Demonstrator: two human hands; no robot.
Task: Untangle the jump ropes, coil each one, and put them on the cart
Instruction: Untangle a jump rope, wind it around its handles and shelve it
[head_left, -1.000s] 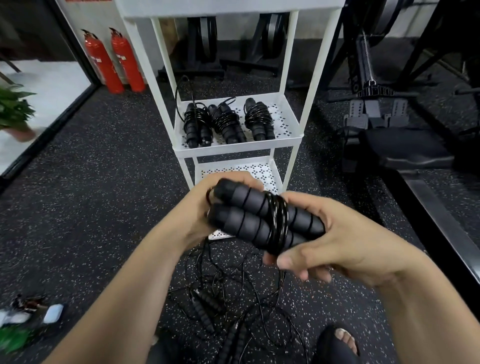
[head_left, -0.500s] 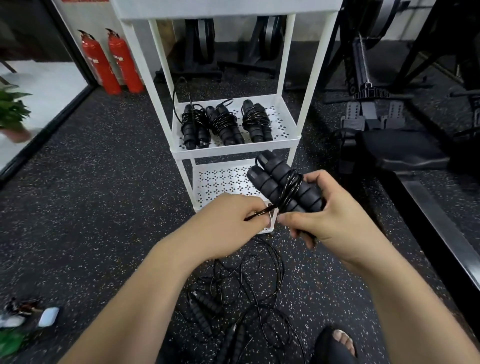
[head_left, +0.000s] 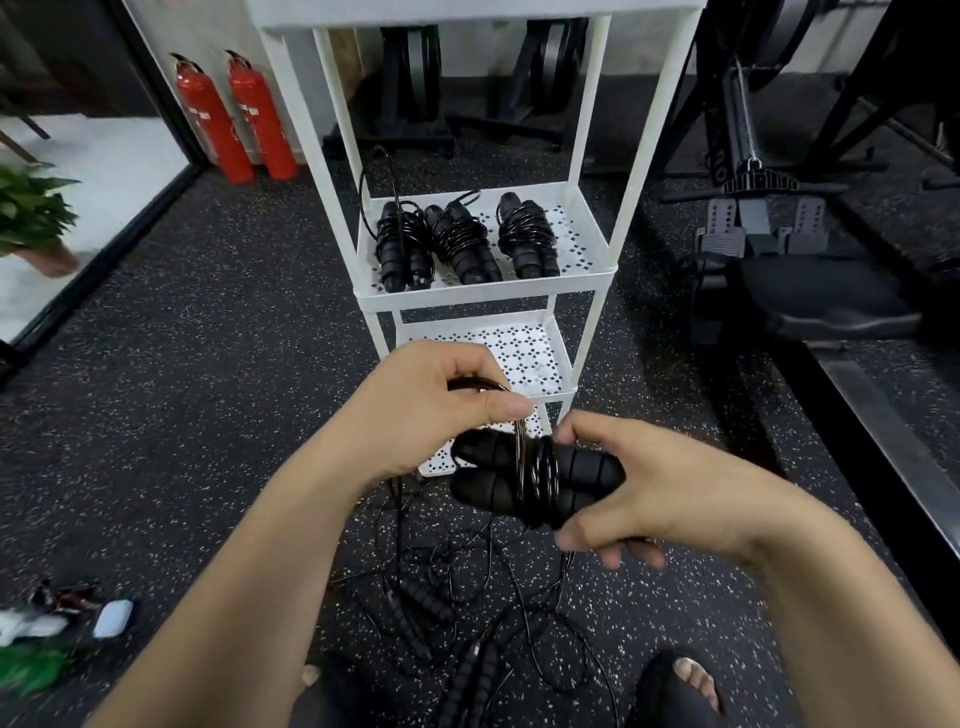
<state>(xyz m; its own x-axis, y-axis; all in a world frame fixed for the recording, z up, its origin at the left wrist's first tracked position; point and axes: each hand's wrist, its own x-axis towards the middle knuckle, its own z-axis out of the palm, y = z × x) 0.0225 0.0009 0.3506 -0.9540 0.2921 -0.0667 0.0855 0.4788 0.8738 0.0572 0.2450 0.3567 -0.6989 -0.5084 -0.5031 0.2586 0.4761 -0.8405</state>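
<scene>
Jump rope with two black foam handles held side by side hangs in mid-air low in the head view, in front of the white cart, its thin black cord wound several turns around the middle of both handles. The right hand grips the right ends of the handles, thumb on top and fingers curled underneath. The left hand, just above and to the left of the handles, pinches a loop of cord between thumb and curled fingers, and the cord runs down from there to the wraps. On the cart's middle shelf three coiled ropes lie side by side: the left bundle, the middle bundle and the right bundle. The lower shelf shows just behind the hands. On the speckled black floor beneath the hands lies a tangle of ropes, handles mixed among loose cord. Two red fire extinguishers stand at the back left, a green plant sits at the left edge, and a black gym machine fills the right
</scene>
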